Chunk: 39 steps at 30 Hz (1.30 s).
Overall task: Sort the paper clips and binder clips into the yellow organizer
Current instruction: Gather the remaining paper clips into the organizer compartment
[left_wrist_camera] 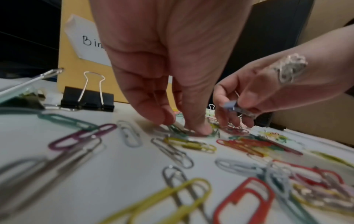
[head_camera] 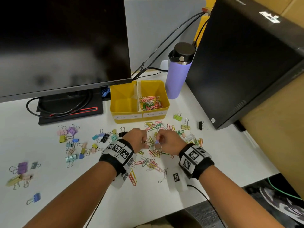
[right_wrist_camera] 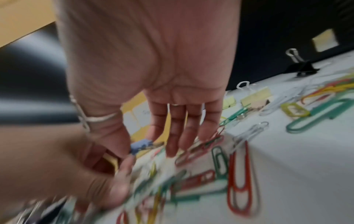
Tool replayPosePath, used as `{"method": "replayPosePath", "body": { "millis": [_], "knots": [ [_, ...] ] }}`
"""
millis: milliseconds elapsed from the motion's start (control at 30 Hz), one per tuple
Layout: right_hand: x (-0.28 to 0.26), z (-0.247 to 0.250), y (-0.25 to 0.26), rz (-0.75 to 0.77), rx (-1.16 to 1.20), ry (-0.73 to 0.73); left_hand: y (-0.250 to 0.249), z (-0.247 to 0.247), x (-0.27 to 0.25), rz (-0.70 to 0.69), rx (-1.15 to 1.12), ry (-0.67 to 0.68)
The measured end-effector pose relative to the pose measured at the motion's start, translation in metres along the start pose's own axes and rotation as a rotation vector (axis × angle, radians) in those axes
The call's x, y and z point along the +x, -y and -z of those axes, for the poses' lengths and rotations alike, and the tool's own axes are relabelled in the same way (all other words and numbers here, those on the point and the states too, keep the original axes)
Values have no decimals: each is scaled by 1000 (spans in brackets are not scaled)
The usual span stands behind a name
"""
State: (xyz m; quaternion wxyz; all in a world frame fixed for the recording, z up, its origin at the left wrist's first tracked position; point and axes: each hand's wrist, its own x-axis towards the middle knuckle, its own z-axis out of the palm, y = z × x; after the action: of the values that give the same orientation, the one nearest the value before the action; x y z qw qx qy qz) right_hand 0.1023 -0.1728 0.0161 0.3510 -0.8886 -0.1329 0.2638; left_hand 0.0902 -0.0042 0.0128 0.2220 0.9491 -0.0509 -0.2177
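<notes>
Fingertips of your left hand (head_camera: 137,137) press down into loose coloured wire paper clips (left_wrist_camera: 189,144) on the white worktop (head_camera: 213,155) — your right hand (head_camera: 167,141) pinches a small blue metal binder clip (left_wrist_camera: 230,105), yellow plastic organizer (head_camera: 125,120) at twelve o'clock.

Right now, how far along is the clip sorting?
Early days. The yellow organizer's right compartment already holds a heap of paper clips; its left one, labelled for binder clips, looks empty. The right hand pinches a small blue binder clip; the left hand fingers loose paper clips. Most clips remain scattered on the desk.
</notes>
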Motion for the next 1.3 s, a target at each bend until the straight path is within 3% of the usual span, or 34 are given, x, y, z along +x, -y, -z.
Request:
{"method": "replayPosePath", "body": {
  "millis": [100, 233, 333, 400, 567, 633, 700, 800, 900, 967, 1067, 1200, 1300],
  "knots": [
    [3, 22, -7, -79, 192, -110, 6, 6, -6, 22, -86, -35],
    [20, 51, -21, -164, -97, -291, 27, 19, -17, 140, -109, -125],
    [27, 52, -23, -177, -366, -283, 39, 27, -22, 246, -101, -192],
    [26, 43, -15, -102, -443, -289, 46, 30, -24, 279, -90, -206],
    [32, 14, 0, 70, -428, -50, 53, 23, -31, 213, -81, -242],
    [33, 10, 2, 95, -482, -42, 47, 17, -39, 114, -46, -200],
    [33, 8, 6, 133, -601, -34, 40, 8, -51, 37, 19, -77],
    [31, 4, 11, 175, -760, -4, 39, -14, -72, 48, 174, 135],
    [30, 5, 12, 153, -639, 39, 44, -33, -88, 76, 220, 234],
    [26, 14, 13, 122, -439, 55, 45, -40, -90, 54, 257, 263],
    [26, 35, 2, 79, -301, -72, 40, -46, -91, -10, 247, 294],
    [33, 58, -22, -26, -474, -195, 34, -47, -90, -62, 121, 269],
    [28, 52, -22, 109, -518, -186, 37, -42, -89, -33, 132, 217]
  ]
}}
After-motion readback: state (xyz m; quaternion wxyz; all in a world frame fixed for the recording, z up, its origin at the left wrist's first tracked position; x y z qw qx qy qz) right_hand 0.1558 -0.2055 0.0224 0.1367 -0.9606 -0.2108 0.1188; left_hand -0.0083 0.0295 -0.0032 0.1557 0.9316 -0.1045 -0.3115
